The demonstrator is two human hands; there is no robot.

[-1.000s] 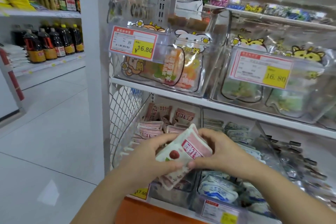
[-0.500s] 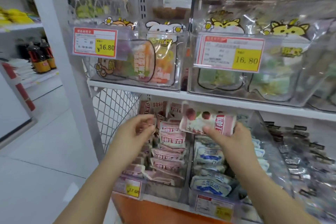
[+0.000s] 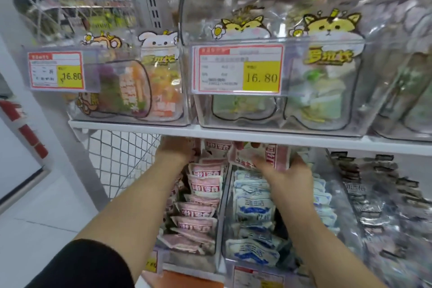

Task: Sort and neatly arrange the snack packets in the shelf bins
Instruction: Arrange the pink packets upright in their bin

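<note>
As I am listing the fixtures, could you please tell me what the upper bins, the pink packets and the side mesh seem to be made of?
Upper bins: clear, glossy rigid plastic, it seems; contents show through and walls glint.
Pink packets: thin crinkled film, probably plastic, with wrinkled edges.
Side mesh: white-coated wire, likely metal; thin crossed strands.

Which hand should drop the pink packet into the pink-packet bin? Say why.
Right. The right hand holds the pink packet beside the pink-packet bin; the left hand reaches into its back.

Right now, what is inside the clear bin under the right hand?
Blue-and-white packets in rows. The right hand and its pink packet cover the back ones; the bottom is hidden.
</note>
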